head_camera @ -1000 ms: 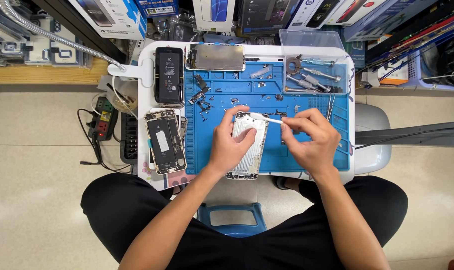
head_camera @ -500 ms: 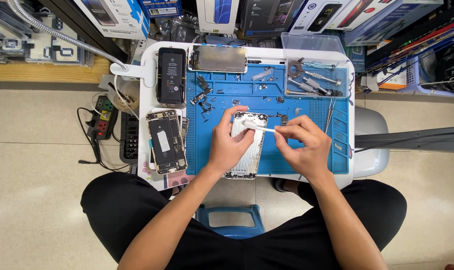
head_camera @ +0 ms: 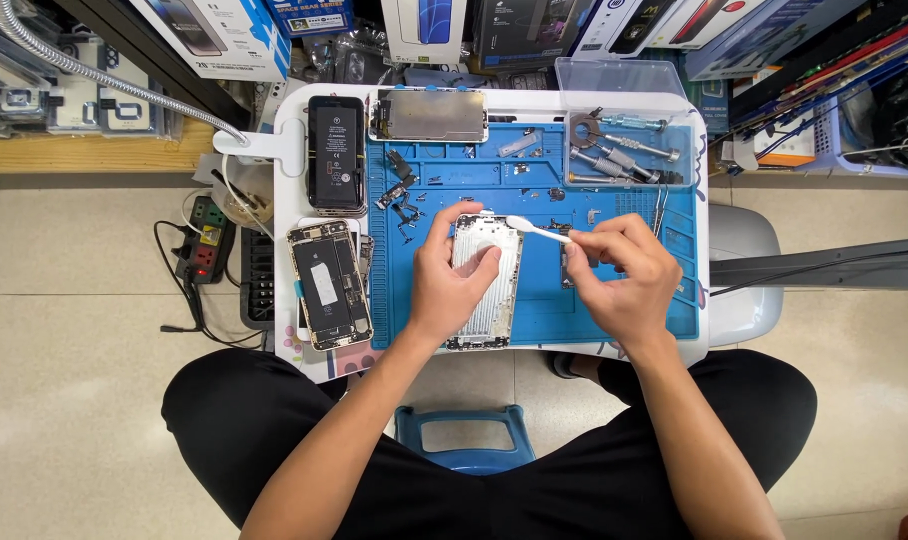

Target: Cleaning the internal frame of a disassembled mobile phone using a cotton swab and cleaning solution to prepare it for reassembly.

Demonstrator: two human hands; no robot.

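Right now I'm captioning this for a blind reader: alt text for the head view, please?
Seen from above, a seated person's left hand steadies a silver phone housing on a blue work mat, while the right hand holds a white plastic tool to it.

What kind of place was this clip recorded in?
Most likely a small phone repair stall. A blue repair mat carries small loose parts, an opened phone lies beside it, a clear tray holds screwdrivers, and boxed goods line the back.

Bare brushed-metal phone housing [head_camera: 486, 285], seemingly matt
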